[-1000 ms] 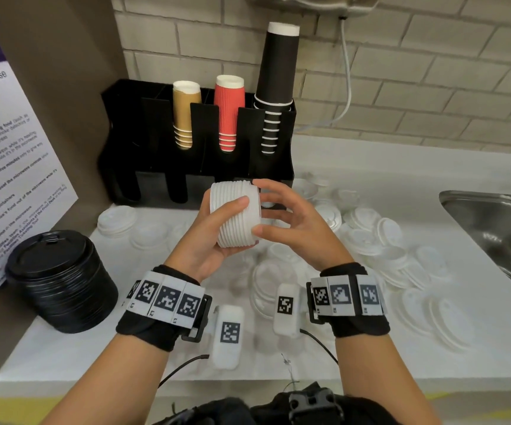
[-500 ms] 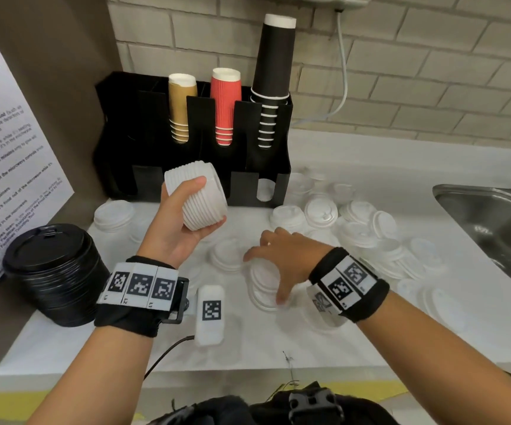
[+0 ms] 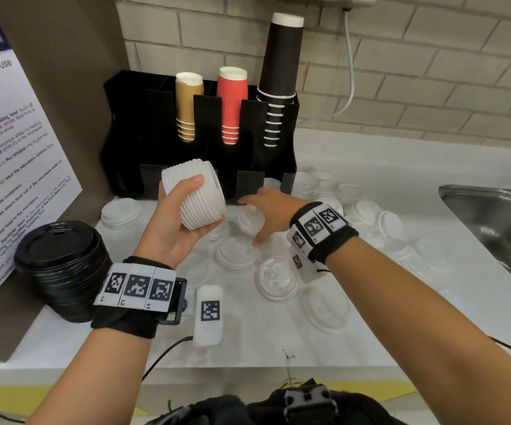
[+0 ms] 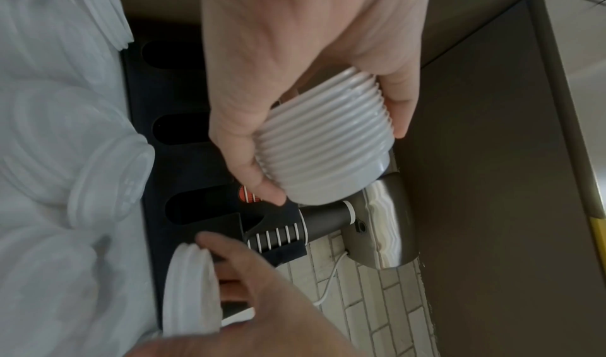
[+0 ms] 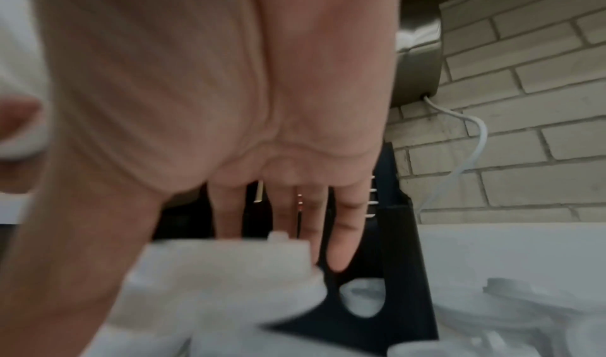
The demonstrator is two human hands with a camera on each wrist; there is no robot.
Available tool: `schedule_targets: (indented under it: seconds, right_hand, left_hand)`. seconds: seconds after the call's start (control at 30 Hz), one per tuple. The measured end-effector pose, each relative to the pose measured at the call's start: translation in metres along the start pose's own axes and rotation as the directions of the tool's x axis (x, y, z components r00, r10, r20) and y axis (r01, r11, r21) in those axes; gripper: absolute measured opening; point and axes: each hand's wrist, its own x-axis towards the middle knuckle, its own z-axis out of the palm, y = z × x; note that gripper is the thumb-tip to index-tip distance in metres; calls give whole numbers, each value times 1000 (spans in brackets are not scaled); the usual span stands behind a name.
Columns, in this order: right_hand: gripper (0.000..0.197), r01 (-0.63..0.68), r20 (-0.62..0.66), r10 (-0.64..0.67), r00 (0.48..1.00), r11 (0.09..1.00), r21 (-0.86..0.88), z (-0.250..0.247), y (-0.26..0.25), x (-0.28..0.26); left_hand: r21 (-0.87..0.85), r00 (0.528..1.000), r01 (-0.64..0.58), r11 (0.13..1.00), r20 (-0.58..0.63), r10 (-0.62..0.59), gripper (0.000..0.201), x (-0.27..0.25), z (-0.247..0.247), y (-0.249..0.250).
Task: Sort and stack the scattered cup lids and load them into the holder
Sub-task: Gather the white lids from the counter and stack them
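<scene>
White ribbed stack of nested plastic cup lids [image 3: 193,194] sat at centre frame in the head view, gripped in the left hand [image 3: 177,223], thumb across its upper side and fingers curled beneath. Its long axis lay tilted, running from the upper left of the frame down to the lower right. The right hand [image 3: 271,211], just right of centre, reached forward with fingers spread over a loose white plastic cup lid [image 3: 249,219] on the white table [image 3: 401,317], touching its rim; whether it had closed on that lid could not be told. The black plastic slotted holder [image 3: 248,179] stood directly behind both hands. Judged from this layout, the right hand was nearer the scattered lids, the left nearer the holder's slots.
</scene>
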Motion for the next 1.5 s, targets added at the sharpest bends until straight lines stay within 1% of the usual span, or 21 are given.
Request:
schedule_targets:
  seconds: [0.07,0.13,0.2,0.27,0.3,0.37,0.43,0.47,0.53,0.6,0.7,0.77,0.83,0.9,0.97,1.0,1.07,1.13,1.3,1.43,1.5]
  right_hand:
    - [97,-4,-53,6,999,999,46,-4,2,-4]
    - [87,25,-14,-25,1000,999,26,-2,5,-17]
    - [82,66,116,-57,992,995,-72,8,4,-36]
    - [88,131,221,-81,972,966,-221,22,-1,-52]
    - [92,167,244,-93,965,938,-303,29,-4,-57]
    - [95,206,240,-111,964,884,-420,40,-7,-59]
    - [95,210,229,-116,966,871,-445,42,-7,-57]
    - [92,202,223,-116,968,887,-416,39,-7,-55]
    - [87,171,184,-122,975,945,-279,29,-6,-47]
    - [84,150,98,-138,986,981,-121,17,-11,-32]
    - [93,131,-38,-129,991,989,73,4,-23,-8]
    - [100,93,-48,-86,995,982,162,-3,-22,1]
    - [94,45,2,-45,999,988,148,-6,-9,-1]
    - [85,-17,119,16,993,1000,7,-3,10,-10]
    - [88,-75,266,110,958,988,-136,6,26,-21]
    - [91,-98,300,144,943,982,-163,12,33,-25]
    - [96,-138,295,169,941,983,-122,18,45,-31]
    - [97,-169,271,171,947,985,-31,19,53,-34]
    - [86,-181,252,147,956,977,117,21,61,-27]
    - [80,-160,296,113,948,977,141,25,62,-21]
    - [77,-141,295,94,951,979,145,27,62,-19]
  left_hand:
    - [3,1000,1,1000,-8,-1,78,0,-4,0]
    - [-6,1000,5,1000,-16,-5,78,0,-8,0]
    - [-10,1000,10,1000,-20,-10,78,1,-9,0]
    - [-8,1000,11,1000,-12,-11,78,3,-7,0]
    - [-5,1000,10,1000,-4,-10,78,4,-5,0]
    - [7,1000,6,1000,13,-6,78,4,-1,0]
    - [16,1000,4,1000,16,-4,77,5,3,-1]
    - [17,1000,4,1000,15,-4,77,5,3,0]
    - [7,1000,1,1000,12,-1,76,5,3,1]
    - [-4,1000,-9,1000,11,9,71,5,3,1]
    - [-9,1000,-21,1000,15,21,69,5,3,2]
    - [-2,1000,-24,1000,15,24,73,5,2,4]
    - [-2,1000,-25,1000,11,25,74,5,1,6]
    - [-9,1000,-18,1000,5,18,74,6,-1,5]
    - [-11,1000,-8,1000,4,8,75,6,-1,3]
    - [-11,1000,-3,1000,7,3,75,7,-1,2]
    - [-4,1000,3,1000,14,-3,76,8,1,0]
    - [2,1000,3,1000,19,-3,76,9,2,-1]
    - [-1,999,10,1000,43,-10,74,11,6,-5]
    - [23,998,25,999,48,-26,77,13,9,-11]
    - [37,998,37,999,52,-39,78,14,9,-14]
